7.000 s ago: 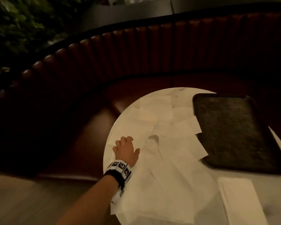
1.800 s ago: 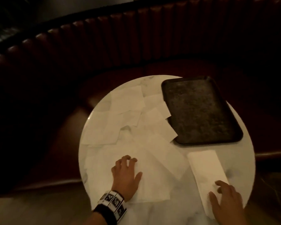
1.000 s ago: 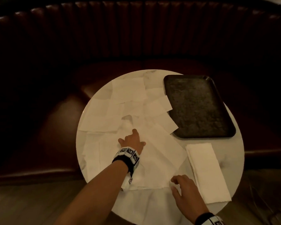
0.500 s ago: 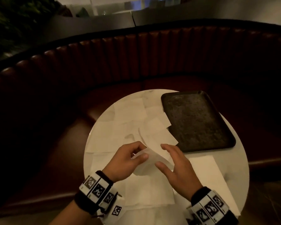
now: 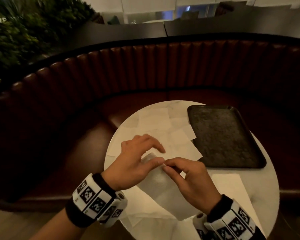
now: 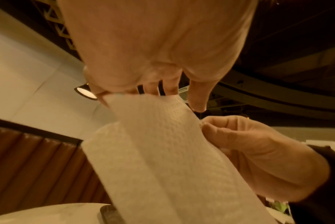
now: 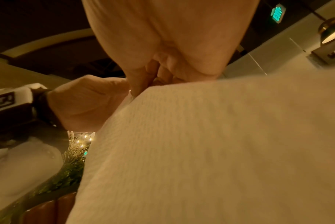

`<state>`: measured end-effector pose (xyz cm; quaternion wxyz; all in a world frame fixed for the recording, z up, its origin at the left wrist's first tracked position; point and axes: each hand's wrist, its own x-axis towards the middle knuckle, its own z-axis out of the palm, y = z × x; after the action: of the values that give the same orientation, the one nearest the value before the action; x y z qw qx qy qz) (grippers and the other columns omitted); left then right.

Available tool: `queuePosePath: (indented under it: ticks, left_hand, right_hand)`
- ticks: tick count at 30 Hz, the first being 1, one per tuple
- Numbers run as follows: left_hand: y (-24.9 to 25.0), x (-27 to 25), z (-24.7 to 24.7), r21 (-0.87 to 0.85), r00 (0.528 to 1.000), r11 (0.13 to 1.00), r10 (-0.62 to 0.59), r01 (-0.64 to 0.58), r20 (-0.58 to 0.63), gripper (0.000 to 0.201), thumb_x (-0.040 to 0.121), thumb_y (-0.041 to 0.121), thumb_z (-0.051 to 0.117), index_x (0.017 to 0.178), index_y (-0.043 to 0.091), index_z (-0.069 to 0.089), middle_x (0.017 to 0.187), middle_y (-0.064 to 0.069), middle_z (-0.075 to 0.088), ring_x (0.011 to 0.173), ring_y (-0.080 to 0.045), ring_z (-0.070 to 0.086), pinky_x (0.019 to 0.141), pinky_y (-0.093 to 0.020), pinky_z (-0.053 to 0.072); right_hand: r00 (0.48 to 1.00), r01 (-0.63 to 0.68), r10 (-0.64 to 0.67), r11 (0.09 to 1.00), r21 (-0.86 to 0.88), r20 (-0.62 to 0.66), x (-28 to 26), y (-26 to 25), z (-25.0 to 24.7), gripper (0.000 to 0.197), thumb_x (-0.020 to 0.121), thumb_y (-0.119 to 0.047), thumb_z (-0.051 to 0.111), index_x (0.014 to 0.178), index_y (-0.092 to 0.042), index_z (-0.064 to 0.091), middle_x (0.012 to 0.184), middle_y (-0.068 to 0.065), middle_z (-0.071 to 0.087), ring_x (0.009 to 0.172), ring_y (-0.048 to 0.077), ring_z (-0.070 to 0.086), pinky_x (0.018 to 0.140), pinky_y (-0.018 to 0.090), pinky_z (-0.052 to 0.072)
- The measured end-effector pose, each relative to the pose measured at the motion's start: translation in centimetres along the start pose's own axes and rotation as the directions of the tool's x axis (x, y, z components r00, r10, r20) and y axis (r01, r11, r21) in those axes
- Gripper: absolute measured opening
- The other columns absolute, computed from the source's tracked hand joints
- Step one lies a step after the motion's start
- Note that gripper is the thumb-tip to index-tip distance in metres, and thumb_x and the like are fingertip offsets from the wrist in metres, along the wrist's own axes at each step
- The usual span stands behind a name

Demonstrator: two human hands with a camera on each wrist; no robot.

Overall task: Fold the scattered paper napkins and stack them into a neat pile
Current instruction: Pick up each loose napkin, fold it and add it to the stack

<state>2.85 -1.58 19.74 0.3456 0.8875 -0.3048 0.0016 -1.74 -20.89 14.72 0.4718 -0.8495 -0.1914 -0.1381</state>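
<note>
**Both hands pinch one napkin above the tabletop**

Head view: the left hand (image 5: 133, 161) and right hand (image 5: 189, 179) meet over the near half of the round white marble tabletop (image 5: 267, 179). Each grip pinches the top edge of a white embossed paper napkin (image 5: 163, 187), thumb against fingertips, the two pinches almost touching. The sheet hangs down toward the near edge. More unfolded white paper napkins (image 5: 156, 122) lie scattered and overlapping across the left and far parts of the tabletop. A dark textured rectangular tray (image 5: 223, 135) sits at the far right, some napkin corners touching its left rim. A folded white napkin pile (image 5: 232, 186) lies near the right edge, just in front of the tray. A curved brown ribbed leather bench (image 5: 163, 70) wraps around the far side.

Left wrist view: the left hand (image 6: 153, 53) grasps the napkin (image 6: 162, 151) at its upper edge, the other fingers (image 6: 198, 97) reaching past it. The right hand (image 6: 258, 154) pinches the sheet's right edge.

Right wrist view: the napkin (image 7: 210, 151) fills most of the picture, blurred. The right hand (image 7: 172, 37) holds its top edge; the left hand (image 7: 86, 103) grips beside it.
</note>
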Motion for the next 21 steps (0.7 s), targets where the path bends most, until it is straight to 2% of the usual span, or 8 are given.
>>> queuePosePath:
  ticks: [2, 4, 8, 11, 13, 15, 18, 21]
  left_hand:
    - [0.1, 0.2, 0.1, -0.117, 1.000, 0.993, 0.001, 0.002, 0.027, 0.006, 0.089, 0.033, 0.061, 0.091, 0.028, 0.065, 0.092, 0.015, 0.065, 0.094, -0.010, 0.061, 0.087, -0.039, 0.048]
    - [0.3, 0.2, 0.2, -0.158, 1.000, 0.987, 0.008, -0.006, 0.013, 0.005, 0.086, 0.026, 0.064, 0.085, 0.022, 0.068, 0.084, 0.013, 0.067, 0.084, -0.010, 0.062, 0.078, -0.028, 0.050]
    - [0.1, 1.4, -0.4, -0.197, 0.997, 0.978, -0.067, 0.061, -0.025, 0.002, 0.084, 0.023, 0.070, 0.082, 0.022, 0.070, 0.081, 0.012, 0.070, 0.077, -0.013, 0.063, 0.072, -0.027, 0.050]
    - [0.0, 2.8, 0.5, -0.176, 0.996, 0.982, -0.061, 0.072, 0.067, 0.006, 0.085, 0.020, 0.071, 0.083, 0.026, 0.070, 0.083, 0.015, 0.070, 0.080, -0.011, 0.064, 0.073, -0.025, 0.051]
    - [0.6, 3.9, 2.5, -0.175, 0.990, 0.983, -0.040, 0.063, 0.132, 0.006, 0.085, 0.022, 0.071, 0.083, 0.028, 0.071, 0.084, 0.017, 0.070, 0.081, -0.008, 0.064, 0.074, -0.021, 0.050]
    - [1.3, 5.4, 5.6, -0.169, 0.979, 0.984, -0.019, 0.054, 0.202, 0.006, 0.084, 0.023, 0.071, 0.082, 0.029, 0.071, 0.083, 0.017, 0.070, 0.082, -0.006, 0.064, 0.073, -0.016, 0.047]
    - [2.0, 8.6, 12.2, -0.179, 0.952, 0.983, 0.017, 0.040, 0.307, 0.008, 0.081, 0.022, 0.075, 0.078, 0.028, 0.071, 0.078, 0.014, 0.070, 0.077, -0.003, 0.062, 0.070, -0.013, 0.045]
    - [2.5, 12.0, 19.7, -0.165, 0.920, 0.986, 0.057, 0.008, 0.388, 0.006, 0.078, 0.024, 0.077, 0.078, 0.025, 0.071, 0.071, 0.010, 0.067, 0.066, -0.002, 0.058, 0.068, -0.018, 0.043]
  right_hand:
    - [1.000, -0.004, 0.004, 1.000, 0.000, -0.008, -0.1, -0.2, -0.3, 0.006, 0.089, -0.025, 0.063, 0.088, -0.021, 0.068, 0.077, -0.013, 0.067, 0.068, 0.002, 0.058, 0.064, 0.018, 0.048]
    - [0.999, -0.026, 0.026, 1.000, -0.003, -0.028, -0.8, -0.4, -0.6, 0.005, 0.088, -0.023, 0.065, 0.087, -0.021, 0.069, 0.077, -0.013, 0.068, 0.067, -0.001, 0.058, 0.064, 0.014, 0.047]
    - [0.972, -0.226, 0.231, 0.971, 0.080, -0.049, -4.6, -0.1, -1.5, 0.007, 0.085, -0.028, 0.065, 0.089, -0.025, 0.070, 0.079, -0.018, 0.070, 0.067, -0.003, 0.060, 0.065, 0.011, 0.045]
    - [0.919, -0.385, 0.391, 0.917, 0.100, -0.051, -8.8, 0.8, -2.5, 0.011, 0.082, -0.043, 0.062, 0.090, -0.039, 0.069, 0.082, -0.025, 0.071, 0.071, -0.002, 0.065, 0.068, 0.010, 0.046]
    - [0.861, -0.501, 0.507, 0.859, 0.104, -0.044, -11.6, 2.0, -3.4, 0.009, 0.083, -0.042, 0.062, 0.080, -0.045, 0.071, 0.080, -0.022, 0.072, 0.073, 0.002, 0.066, 0.071, 0.015, 0.050]
    - [0.778, -0.619, 0.627, 0.777, 0.111, -0.049, -14.4, 3.3, -4.4, 0.020, 0.085, -0.030, 0.068, 0.074, -0.046, 0.070, 0.078, -0.018, 0.073, 0.073, 0.002, 0.067, 0.073, 0.018, 0.053]
    - [0.635, -0.746, 0.765, 0.644, 0.169, -0.111, -17.8, 5.1, -6.4, 0.019, 0.085, -0.019, 0.069, 0.078, -0.037, 0.073, 0.077, -0.016, 0.073, 0.071, 0.002, 0.067, 0.071, 0.021, 0.055]
    - [0.474, -0.836, 0.865, 0.501, 0.223, -0.166, -20.4, 7.7, -8.0, 0.022, 0.086, -0.014, 0.067, 0.079, -0.034, 0.070, 0.075, -0.008, 0.074, 0.069, 0.010, 0.068, 0.069, 0.027, 0.059]
